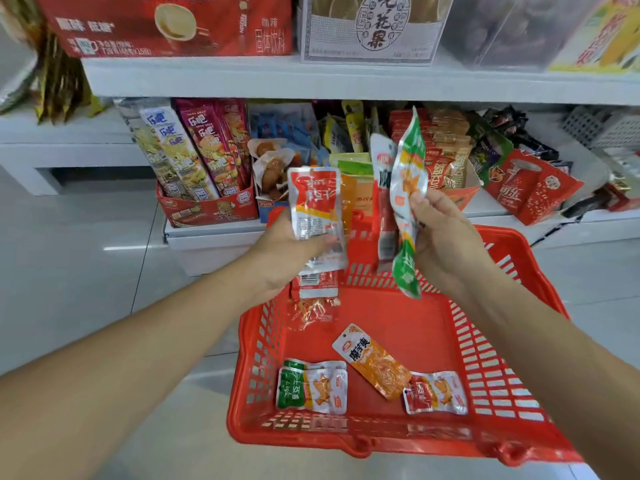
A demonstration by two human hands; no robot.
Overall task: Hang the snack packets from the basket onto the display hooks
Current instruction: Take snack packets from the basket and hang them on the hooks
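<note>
A red plastic basket (498, 341) sits on the floor below me. My left hand (287, 251) grips a stack of red-and-white snack packets (315, 202), with more of them hanging below the hand. My right hand (446, 237) holds a green-and-silver snack packet (408, 188) upright, with a red-and-white packet (384, 188) behind it. Inside the basket lie a green-and-white packet (311, 389), an orange packet (375, 362) and a small red-and-white packet (434, 393). No display hook is visible.
A low white shelf (214, 233) ahead carries boxes of snack sticks (194, 154) and red packets (530, 188). An upper white shelf (346, 81) holds a red carton (166, 22). Pale tiled floor (86, 254) lies to the left.
</note>
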